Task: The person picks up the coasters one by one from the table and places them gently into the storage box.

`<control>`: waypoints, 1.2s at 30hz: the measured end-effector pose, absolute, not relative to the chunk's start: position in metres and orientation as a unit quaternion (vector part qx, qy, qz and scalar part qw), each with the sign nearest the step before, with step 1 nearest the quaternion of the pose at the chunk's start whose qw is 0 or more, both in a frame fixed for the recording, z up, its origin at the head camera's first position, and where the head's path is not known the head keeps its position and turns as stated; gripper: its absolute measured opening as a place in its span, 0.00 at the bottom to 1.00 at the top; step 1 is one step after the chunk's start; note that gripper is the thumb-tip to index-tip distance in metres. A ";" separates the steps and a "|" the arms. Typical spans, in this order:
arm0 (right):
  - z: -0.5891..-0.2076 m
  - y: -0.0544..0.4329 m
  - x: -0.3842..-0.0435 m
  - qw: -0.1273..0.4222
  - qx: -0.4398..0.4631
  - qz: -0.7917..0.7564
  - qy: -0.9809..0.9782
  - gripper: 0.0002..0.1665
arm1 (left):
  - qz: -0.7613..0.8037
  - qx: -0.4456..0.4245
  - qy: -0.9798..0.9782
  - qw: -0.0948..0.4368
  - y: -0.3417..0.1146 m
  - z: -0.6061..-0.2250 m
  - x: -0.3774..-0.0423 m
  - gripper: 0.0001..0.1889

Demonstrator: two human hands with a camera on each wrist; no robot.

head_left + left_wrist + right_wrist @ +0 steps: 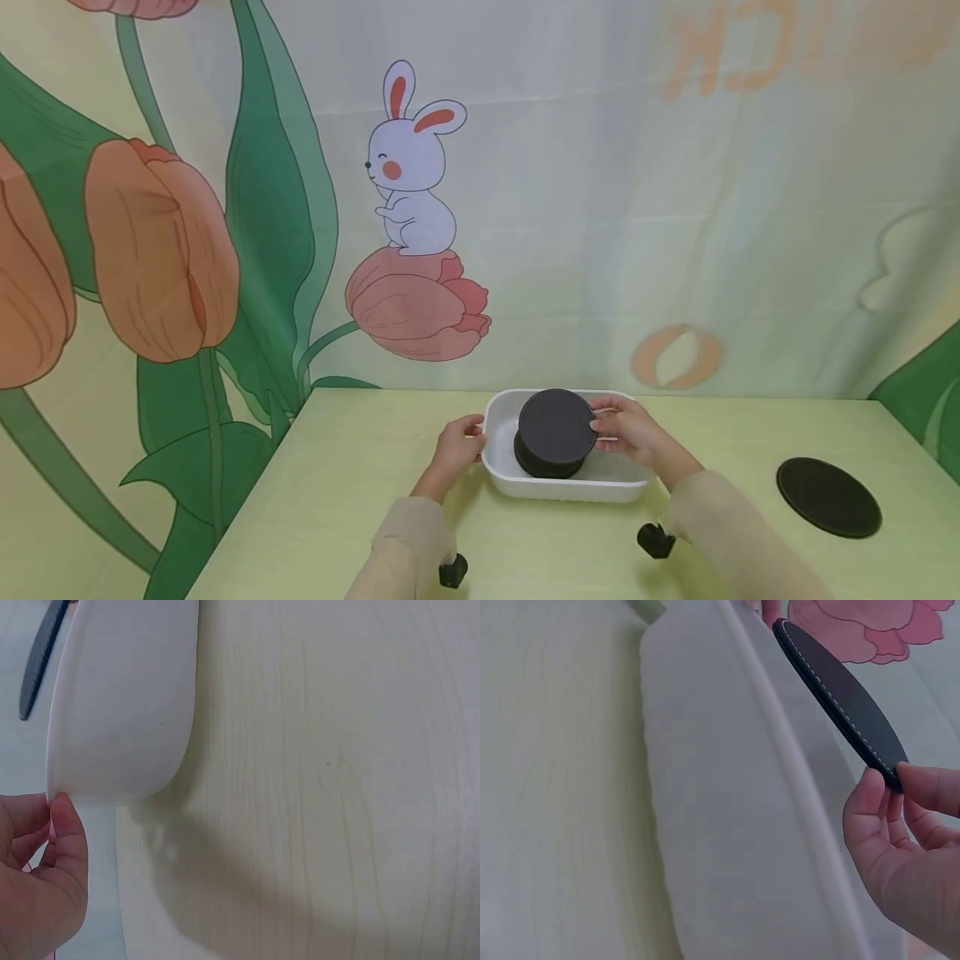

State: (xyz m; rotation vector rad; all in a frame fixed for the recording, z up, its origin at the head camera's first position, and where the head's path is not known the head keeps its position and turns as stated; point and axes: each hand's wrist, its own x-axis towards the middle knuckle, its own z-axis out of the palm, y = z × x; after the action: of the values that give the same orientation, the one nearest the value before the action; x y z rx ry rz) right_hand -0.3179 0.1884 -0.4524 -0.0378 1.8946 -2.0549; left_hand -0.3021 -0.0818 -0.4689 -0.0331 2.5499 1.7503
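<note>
Black, leather-look and round, the flat disc with a stitched edge (pixel 557 427) is pinched between my right hand's (pixel 626 429) thumb and fingers, at centre-bottom of the head frame, above the white plastic rectangular basin (pixel 562 490). Beneath it, in the basin, sits a thick-sided round black object (pixel 543 467), mostly covered; I cannot tell whether that is a stack or a holder. With my left hand (pixel 457 446) I grip the basin's rim at its left end. Further out, at the lower right, a second flat black disc (pixel 828 497) lies alone on the pale wood-grain table (pixel 315 517).

I judge the step in hand to be handling one disc over the basin, though whether inward or outward I cannot say. The next move seems to call for a firm pinch at the edge and a steady left hand on the rim.

Only the right wrist view shows the white stitching (pixel 838 712) and how steeply the disc tilts; the left wrist view shows my thumb against the rim; only the head view shows the covered object and the lone disc
</note>
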 end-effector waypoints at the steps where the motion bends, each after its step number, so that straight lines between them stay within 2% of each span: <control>1: -0.456 0.186 -0.320 0.169 -0.009 -0.722 0.671 0.15 | 0.566 -0.010 0.824 0.024 -0.082 -0.469 -0.302 0.20; 13: -0.488 0.166 -0.330 0.160 0.072 -0.713 0.679 0.18 | 0.564 -0.014 0.825 0.027 -0.082 -0.471 -0.304 0.20; 36: -0.492 0.159 -0.328 0.139 0.137 -0.654 0.731 0.17 | 0.565 -0.018 0.824 0.020 -0.082 -0.471 -0.304 0.20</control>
State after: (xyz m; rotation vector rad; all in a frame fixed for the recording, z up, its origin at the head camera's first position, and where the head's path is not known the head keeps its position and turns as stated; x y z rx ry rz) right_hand -0.3285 0.1592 -0.4924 0.3962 2.1135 -1.8889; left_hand -0.3038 -0.0817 -0.4712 -0.0548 2.5577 1.7544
